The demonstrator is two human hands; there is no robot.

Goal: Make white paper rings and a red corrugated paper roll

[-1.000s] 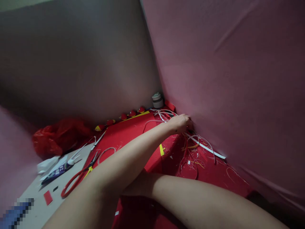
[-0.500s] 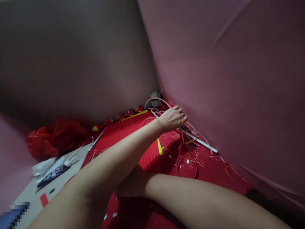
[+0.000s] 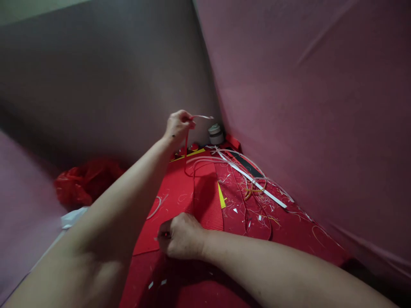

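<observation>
My left hand (image 3: 179,125) is raised above the red corrugated sheet (image 3: 180,186), its fingers pinched on a thin red strip (image 3: 186,147). The strip hangs down toward the sheet, and a pale end sticks out to the right of the fingers. Low over the sheet's near edge, my right hand (image 3: 183,236) is closed in a fist. A small dark and red bit shows between its fingers, too little to make out. Pale tubing (image 3: 205,158) loops across the sheet's far part.
Right of the sheet lie a white strip (image 3: 253,176), a black piece (image 3: 245,164), a yellow piece (image 3: 221,196) and thread scraps on red cloth. A grey round container (image 3: 215,134) stands in the far corner. A red plastic bag (image 3: 77,184) sits left. Pink and grey surfaces rise around.
My left hand has moved left and up from the strips on the right and now holds a red strip in the air. My right hand, earlier mostly behind the left forearm, now shows.
</observation>
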